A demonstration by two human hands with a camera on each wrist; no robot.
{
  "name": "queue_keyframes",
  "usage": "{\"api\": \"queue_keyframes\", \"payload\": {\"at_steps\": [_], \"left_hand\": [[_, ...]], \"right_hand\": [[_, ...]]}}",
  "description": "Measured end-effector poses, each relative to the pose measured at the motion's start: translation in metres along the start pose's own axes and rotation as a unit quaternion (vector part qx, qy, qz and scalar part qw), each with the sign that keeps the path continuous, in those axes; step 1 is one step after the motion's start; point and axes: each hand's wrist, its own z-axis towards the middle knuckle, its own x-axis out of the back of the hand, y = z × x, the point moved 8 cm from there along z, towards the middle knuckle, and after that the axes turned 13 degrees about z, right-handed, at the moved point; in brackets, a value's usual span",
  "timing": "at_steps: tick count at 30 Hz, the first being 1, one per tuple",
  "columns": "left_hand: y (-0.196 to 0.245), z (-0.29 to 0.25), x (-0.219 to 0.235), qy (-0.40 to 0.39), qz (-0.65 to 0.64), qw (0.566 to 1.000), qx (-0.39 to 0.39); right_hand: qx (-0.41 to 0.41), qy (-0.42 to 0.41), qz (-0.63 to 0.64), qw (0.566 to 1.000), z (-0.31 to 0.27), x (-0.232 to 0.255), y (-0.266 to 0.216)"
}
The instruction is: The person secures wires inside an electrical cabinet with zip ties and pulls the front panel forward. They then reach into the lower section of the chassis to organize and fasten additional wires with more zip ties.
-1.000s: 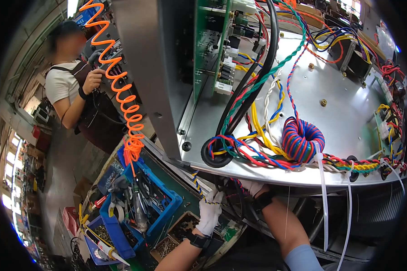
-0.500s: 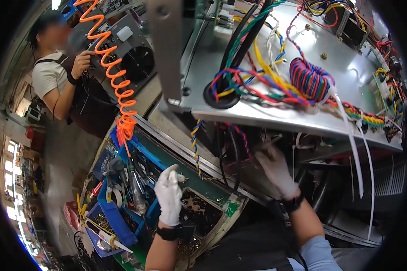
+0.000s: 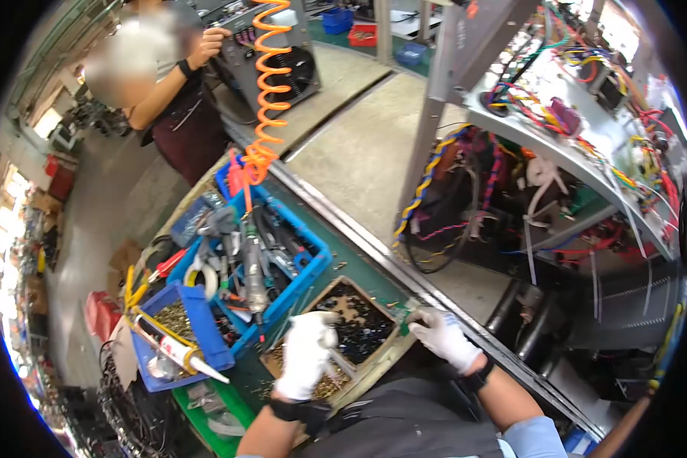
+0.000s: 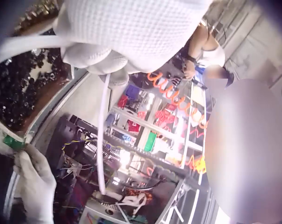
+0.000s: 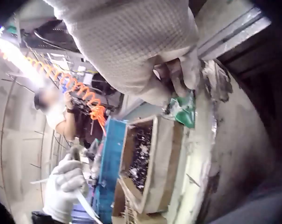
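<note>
My left hand [image 3: 307, 351] is over the bench beside a small cardboard box [image 5: 168, 168] of black screws. It grips a white cable tie [image 4: 101, 140], whose strip sticks out on both sides of the curled fingers. At the bench corner is my right hand [image 3: 444, 337], its fingers bent and the fingertips right at a green patch [image 5: 184, 112] on the edge. I cannot tell whether the right fingers pinch anything. White gloves cover both hands.
A blue crate [image 3: 322, 263] of tools and a blue bin [image 3: 217, 355] stand left of the screws. An electric screwdriver [image 3: 253, 267] hangs on an orange coiled cord [image 3: 271, 91]. To the right stands a wired metal chassis [image 3: 427, 133]. Another person [image 3: 183, 137] stands beyond the bench.
My view has swung left, away from the chassis. The right hand has come out from under the metal plate to the bench corner; the left hand has left the yellow-and-blue wires and is over the bench.
</note>
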Motion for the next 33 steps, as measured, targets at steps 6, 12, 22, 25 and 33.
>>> {"api": "queue_keyframes", "payload": {"at_steps": [6,12,22,25,33], "left_hand": [[-0.017,-0.005,0.013,-0.026,-0.161,0.987,0.011],[-0.029,0.015,-0.019,-0.08,-0.202,0.976,0.016],[-0.005,0.025,-0.096,-0.119,0.225,0.966,-0.035],[-0.013,0.036,-0.114,-0.116,0.232,0.961,-0.093],[-0.006,0.05,-0.106,-0.048,0.252,0.965,-0.045]], "right_hand": [[0.018,-0.003,-0.128,0.992,0.019,-0.031,0.008],[0.005,-0.002,-0.238,0.971,0.021,-0.03,0.015],[-0.072,0.058,0.194,0.977,-0.012,0.02,-0.025],[0.057,0.142,0.095,0.984,-0.028,0.031,-0.056],[0.083,0.127,0.12,0.981,-0.018,0.029,-0.044]]}}
